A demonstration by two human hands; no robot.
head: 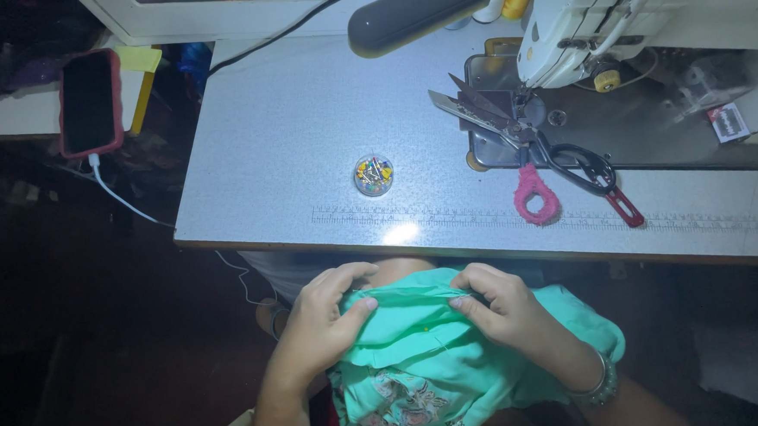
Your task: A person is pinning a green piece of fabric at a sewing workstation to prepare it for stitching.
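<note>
While the head camera is looking down past the edge of the sewing table, the person is holding a folded edge of turquoise fabric in the lower middle of the frame, below the table's front edge and over the lap. The left hand is pinching the fold between thumb and fingers, and the right hand, wearing a bracelet at the wrist, is gripping the same fold just beside it. A small yellow pin head seems to be sitting in the cloth just under the fold, so pinning looks begun but hardly finished; the cloth is not yet lying under the sewing machine at the upper right.

On the table, a small round container of coloured pins is standing in the middle, well apart from the hands. Scissors with pink-wrapped and dark handles are lying beside the machine's base. A phone in a red case is charging at the upper left.

Much is staying dark: the floor, the fabric's lower part with its printed pattern, and the machine's needle area are hard to make out, and the machine is cut off by the top edge.
</note>
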